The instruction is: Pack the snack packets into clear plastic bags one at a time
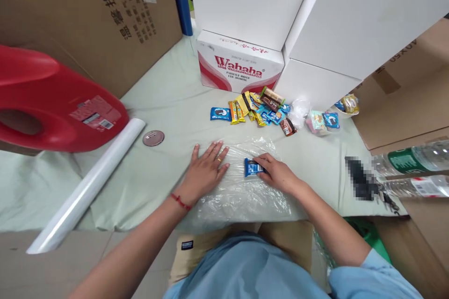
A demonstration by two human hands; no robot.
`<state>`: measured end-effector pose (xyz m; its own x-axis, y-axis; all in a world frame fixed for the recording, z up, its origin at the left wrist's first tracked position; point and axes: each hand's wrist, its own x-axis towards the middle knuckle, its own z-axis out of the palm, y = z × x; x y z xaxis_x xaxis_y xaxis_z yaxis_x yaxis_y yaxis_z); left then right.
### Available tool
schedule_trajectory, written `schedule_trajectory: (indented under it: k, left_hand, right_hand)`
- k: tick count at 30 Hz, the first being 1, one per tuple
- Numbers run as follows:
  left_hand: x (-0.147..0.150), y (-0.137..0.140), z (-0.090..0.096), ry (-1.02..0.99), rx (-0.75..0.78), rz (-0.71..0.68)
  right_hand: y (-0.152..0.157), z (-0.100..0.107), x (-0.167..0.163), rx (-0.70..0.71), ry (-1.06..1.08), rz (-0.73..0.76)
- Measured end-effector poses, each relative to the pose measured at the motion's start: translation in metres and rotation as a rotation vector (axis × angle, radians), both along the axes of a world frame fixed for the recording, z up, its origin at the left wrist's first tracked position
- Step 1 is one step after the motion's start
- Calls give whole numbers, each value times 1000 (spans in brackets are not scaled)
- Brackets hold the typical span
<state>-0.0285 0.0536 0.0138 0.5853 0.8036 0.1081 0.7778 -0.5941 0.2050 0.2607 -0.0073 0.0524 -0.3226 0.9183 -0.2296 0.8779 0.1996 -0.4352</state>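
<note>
My left hand (pixel 206 168) lies flat with its fingers spread on the left part of a clear plastic bag (pixel 224 201). The bag is wrinkled and spread out on the cloth-covered table. Over the middle of the bag, my right hand (pixel 277 173) grips the right end of a small blue snack packet (pixel 251 167) between thumb and fingers. Farther back sits a pile of wrapped snacks, with yellow packets (pixel 236 112), a brown and green packet (pixel 271 99) and another blue packet (pixel 220 113) among them.
A red jug (pixel 63 98), a white roll (pixel 87 187) and a round brown disc (pixel 153 138) are on the left. Behind the snacks stands a Wahaha carton (pixel 242 65). Plastic bottles (pixel 414 159) and a pixelated dark object (pixel 360 178) lie at right.
</note>
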Motion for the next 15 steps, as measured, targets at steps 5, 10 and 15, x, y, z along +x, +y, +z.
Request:
schedule_trajectory:
  k: [5, 10, 15]
  left_hand:
    - [2, -5, 1, -26, 1, 13]
    - [1, -4, 1, -46, 2, -2]
    - [-1, -3, 1, -9, 7, -12]
  right_hand:
    - [15, 13, 19, -38, 219, 54]
    - [103, 26, 22, 179, 117, -294]
    - [201, 21, -10, 321, 40, -603]
